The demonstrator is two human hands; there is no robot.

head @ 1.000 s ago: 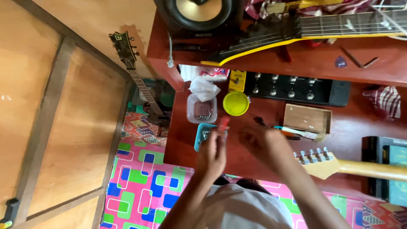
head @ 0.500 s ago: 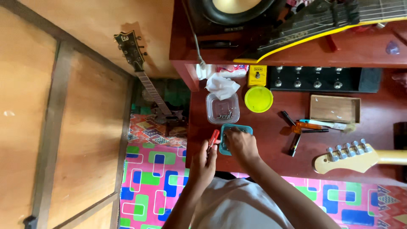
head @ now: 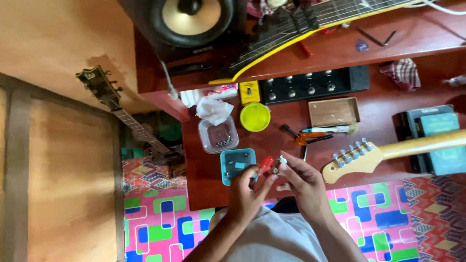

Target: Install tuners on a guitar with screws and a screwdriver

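My left hand (head: 246, 192) grips a small screwdriver with a red handle (head: 265, 166) over the near edge of the dark red table (head: 204, 180). My right hand (head: 302, 183) holds a small metal part with a white knob (head: 282, 160) right at the screwdriver's tip. Just left of the hands sits a blue open box (head: 237, 165) with small parts inside. A clear plastic tub (head: 218, 136) of screws stands behind it. The pale headstock of a guitar neck (head: 353, 157) lies on the table to the right of my right hand.
A yellow lid (head: 255, 117), a brown flat box (head: 334, 112), orange-handled pliers (head: 307, 139) and a black pedal board (head: 310, 86) lie further back. A speaker (head: 194, 22) and yellow-edged guitar (head: 310, 24) sit on the upper shelf. Another guitar (head: 124, 119) leans at left above a patterned mat (head: 155, 218).
The view has shifted right and down. My hands drew closer together near the table's front edge, the right hand now holding the small part against the screwdriver.
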